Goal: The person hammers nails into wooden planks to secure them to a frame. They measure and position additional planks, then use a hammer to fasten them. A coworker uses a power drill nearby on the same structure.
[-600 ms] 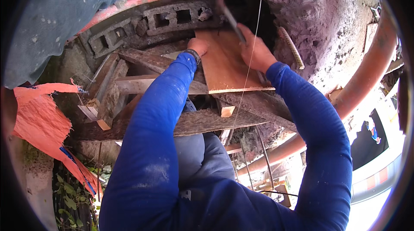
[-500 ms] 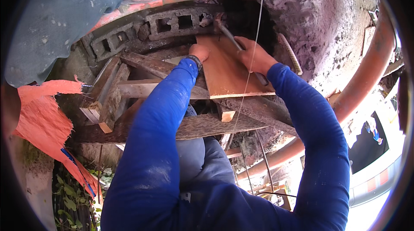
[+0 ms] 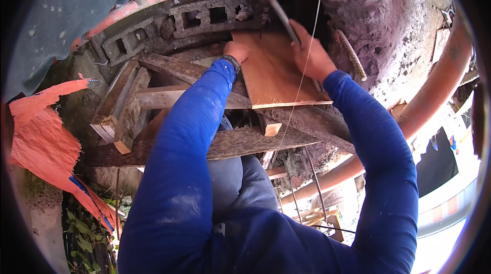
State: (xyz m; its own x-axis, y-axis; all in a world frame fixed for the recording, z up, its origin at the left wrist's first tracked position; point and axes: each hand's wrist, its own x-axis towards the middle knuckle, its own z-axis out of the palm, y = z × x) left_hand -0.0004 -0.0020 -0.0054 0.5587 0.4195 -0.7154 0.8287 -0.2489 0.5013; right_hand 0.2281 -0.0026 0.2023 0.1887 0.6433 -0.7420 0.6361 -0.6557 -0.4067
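My right hand is wrapped round the handle of a hammer. The hammer's head is raised over the far part of a reddish-brown plywood sheet and smeared by motion. Below the head, a thin dark upright that looks like a nail stands near the sheet's far edge. My left hand is closed at the sheet's left edge, its fingertips partly hidden. The sheet rests on rough wooden beams.
A rough rock face rises at right, with a piece of rebar sticking out. Hollow blocks line the far side. Another person's trouser leg is at upper left, above torn orange sheeting. A thin string crosses the view.
The hammer has swung up and away from the nail-like piece, with my right hand shifting slightly right. My left hand stays at the plywood's edge. The other person's leg has shifted in view.
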